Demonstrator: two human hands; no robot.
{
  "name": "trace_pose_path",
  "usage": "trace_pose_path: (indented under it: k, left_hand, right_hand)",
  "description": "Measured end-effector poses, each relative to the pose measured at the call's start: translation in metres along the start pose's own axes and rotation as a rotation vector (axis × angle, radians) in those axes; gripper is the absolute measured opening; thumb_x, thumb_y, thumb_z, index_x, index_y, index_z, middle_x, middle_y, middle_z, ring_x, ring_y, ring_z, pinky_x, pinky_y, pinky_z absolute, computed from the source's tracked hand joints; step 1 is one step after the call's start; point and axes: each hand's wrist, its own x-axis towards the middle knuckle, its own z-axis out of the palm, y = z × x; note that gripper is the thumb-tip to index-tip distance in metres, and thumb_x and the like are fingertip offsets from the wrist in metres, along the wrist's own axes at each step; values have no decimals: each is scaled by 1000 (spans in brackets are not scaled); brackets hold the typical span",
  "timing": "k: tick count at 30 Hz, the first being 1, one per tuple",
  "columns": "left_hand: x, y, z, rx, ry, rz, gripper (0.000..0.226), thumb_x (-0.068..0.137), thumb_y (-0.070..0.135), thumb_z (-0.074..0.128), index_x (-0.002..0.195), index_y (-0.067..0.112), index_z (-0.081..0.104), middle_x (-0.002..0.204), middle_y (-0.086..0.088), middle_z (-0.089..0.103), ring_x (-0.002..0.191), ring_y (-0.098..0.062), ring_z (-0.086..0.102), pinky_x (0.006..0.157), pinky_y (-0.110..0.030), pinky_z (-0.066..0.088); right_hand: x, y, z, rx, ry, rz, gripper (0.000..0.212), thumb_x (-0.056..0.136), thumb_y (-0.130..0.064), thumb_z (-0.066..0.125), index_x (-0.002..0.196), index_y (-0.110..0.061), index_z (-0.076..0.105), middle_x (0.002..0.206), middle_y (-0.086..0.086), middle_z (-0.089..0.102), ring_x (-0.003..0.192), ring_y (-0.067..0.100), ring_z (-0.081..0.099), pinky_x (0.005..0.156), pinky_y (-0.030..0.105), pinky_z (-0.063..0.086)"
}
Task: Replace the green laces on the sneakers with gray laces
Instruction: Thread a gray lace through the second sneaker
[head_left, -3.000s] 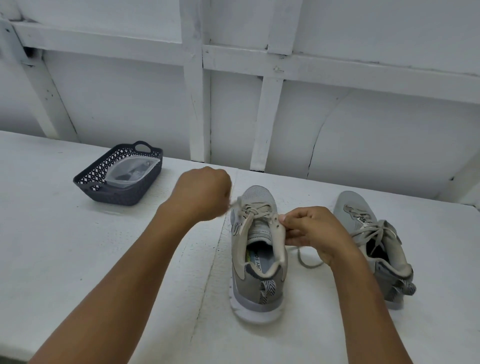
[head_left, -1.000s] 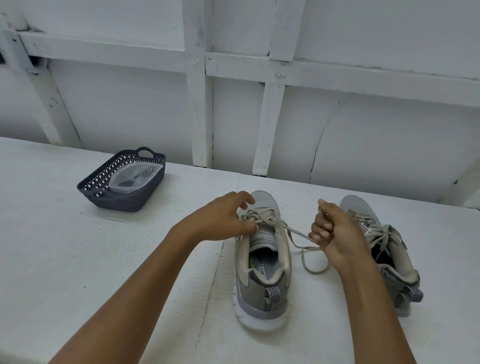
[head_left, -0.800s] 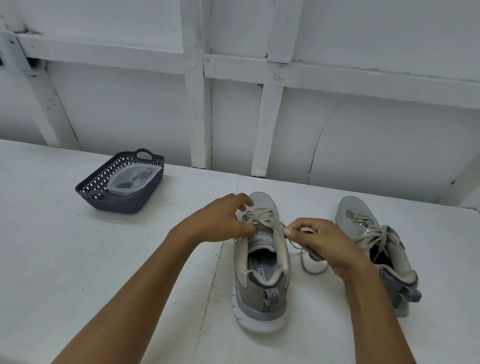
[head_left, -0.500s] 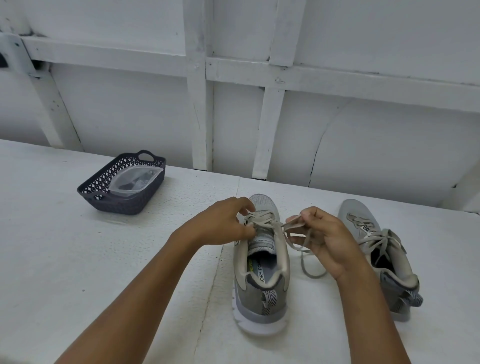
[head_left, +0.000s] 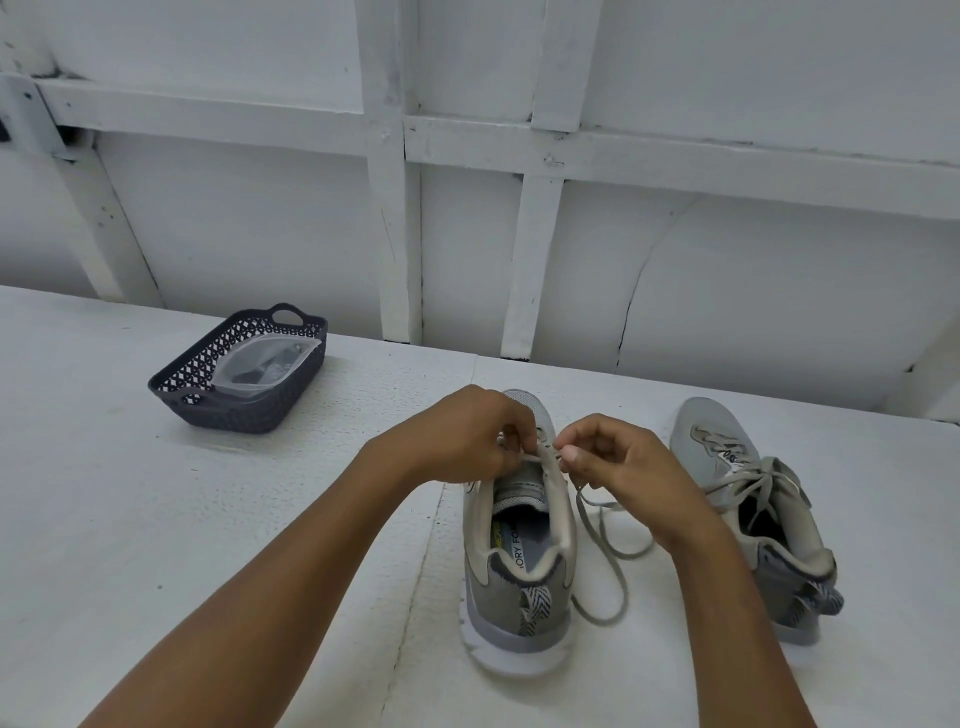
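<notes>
A white boarded wall (head_left: 727, 286) crossed by painted battens is seen behind a white, rough-textured desk (head_left: 156, 519), whose near and left edges are cut off by the frame. A seam is seen running down the desk just left of the nearer sneaker (head_left: 519, 587), which stands upright with its heel toward the camera; its toe and upper eyelets are largely hidden by the hands. A second sneaker (head_left: 727, 441) is set to the right, apart from the first, with its own lace tied in a bow. A dark perforated basket (head_left: 244, 415) is placed well apart at the far left, and a clear plastic bag (head_left: 260, 366) lies in it; the dark contents cannot be made out. The left hand (head_left: 467, 436) is curled over the nearer sneaker's throat, its grip closed in a pinch on the pale gray lace (head_left: 608, 545). The right hand (head_left: 623, 462) is held just beside it, its grip closed thumb to forefinger on another strand. The slack of the lace is looped on the desk between the two sneakers. How far the lace is threaded cannot be told.
</notes>
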Motion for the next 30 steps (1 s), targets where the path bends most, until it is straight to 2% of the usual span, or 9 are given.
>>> trace_pose_path:
  k: [3,6,11,15,18,20,22,26,30]
  left_hand:
    - [3,-1,1,3,30,17,22,91,14,60,105,25,72,94,13,63,88,-9,56,69,-17,41]
    - [6,-2,1,7,20,31,21,93,15,59,107,23,73,100,10,67,86,-7,54,69,-14,38]
    - [7,-6,2,-87,-28,7,14,96,26,59,100,21,72,92,9,65,83,-8,55,70,-22,43]
    - [9,-4,9,-184,-57,-104,26,96,28,55,88,8,68,84,-7,65,72,-15,53,67,-32,44]
    - [12,3,11,-196,-51,-171,32,96,27,51,73,7,60,69,-3,54,62,-12,43,59,-28,36]
    - [16,7,12,-195,-44,-208,35,95,28,51,66,7,55,65,-2,47,60,-14,40,59,-30,33]
    - [21,8,15,-196,-39,-243,38,93,28,52,61,10,48,62,-2,43,58,-15,37,58,-30,31]
    - [23,4,14,-257,-65,-209,29,92,28,60,76,5,67,62,4,51,57,-9,42,56,-25,35]
    - [16,-1,8,-374,-91,-124,8,87,24,70,89,18,75,81,3,70,72,-4,57,70,-22,46]
  right_hand:
    - [2,2,-1,-52,-27,-9,15,90,-4,69,92,-19,70,71,-7,66,69,11,56,71,31,45]
    - [5,4,-3,-86,-28,-8,18,89,-4,70,88,-22,72,73,-8,66,68,18,51,68,35,45]
    - [9,4,-1,-174,-17,-2,12,91,-10,68,83,-19,71,69,-11,65,62,12,50,61,24,45]
    - [13,5,0,-222,-69,82,14,95,-16,63,81,-16,67,64,-15,62,62,3,52,65,22,43]
    - [15,2,2,-141,-94,173,23,90,-21,61,75,-3,60,58,-11,47,55,7,39,59,25,32]
    - [15,-2,4,-80,-82,218,21,81,-23,58,67,-7,54,57,-6,37,55,12,29,55,27,25]
    - [16,-4,7,-29,-42,273,27,82,-16,55,58,-14,44,53,-5,31,52,13,24,52,28,20]
    - [17,-7,9,25,20,387,31,82,-12,55,55,-16,42,50,-3,31,44,12,23,51,28,21]
    - [20,-7,6,20,29,475,27,82,-14,57,56,-15,46,48,-3,36,41,12,26,49,25,25]
